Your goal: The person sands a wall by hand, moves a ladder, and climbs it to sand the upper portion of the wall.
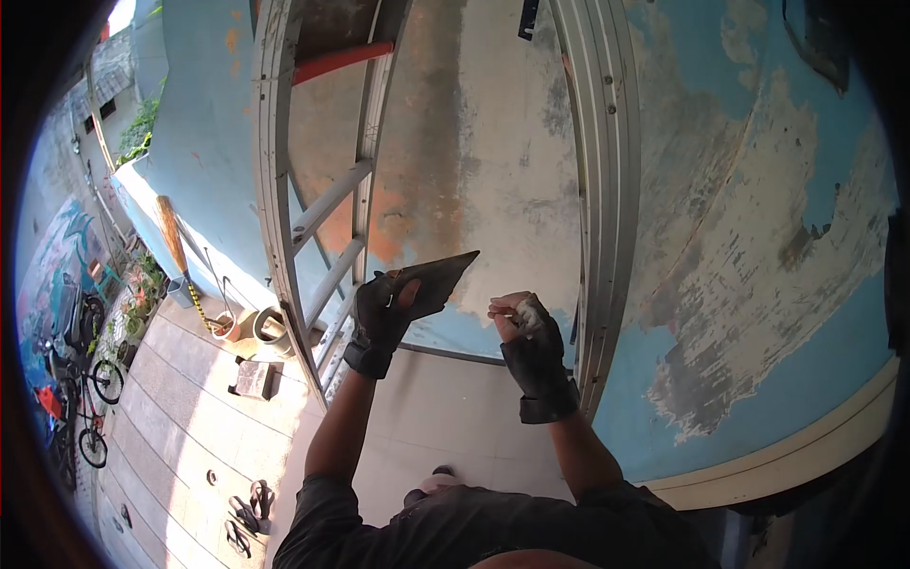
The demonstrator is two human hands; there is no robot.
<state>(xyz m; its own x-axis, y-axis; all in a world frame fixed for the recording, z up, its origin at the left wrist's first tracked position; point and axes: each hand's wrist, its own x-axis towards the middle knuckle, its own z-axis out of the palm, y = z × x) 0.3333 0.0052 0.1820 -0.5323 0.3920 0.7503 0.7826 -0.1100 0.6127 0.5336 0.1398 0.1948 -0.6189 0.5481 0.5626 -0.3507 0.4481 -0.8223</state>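
Note:
My left hand [387, 308], in a black fingerless glove, grips a dark flat plate [442, 283] between thumb and fingers; the plate tilts up to the right. To its right, my right hand [523, 327], gloved the same way, has its fingers curled together. Something whitish shows at the fingers and glove of this hand, too small to make out. The two hands are apart, in front of a wall [512, 171] with patchy grey, orange and blue paint.
Metal ladder rails stand at the left [277, 190] and right [609, 190], with rungs [332, 204] on the left. Beyond lie a broom [171, 232], buckets [272, 327], a box [254, 377], sandals [245, 512] and bicycles [95, 417]. Peeling blue wall [758, 379] fills the right.

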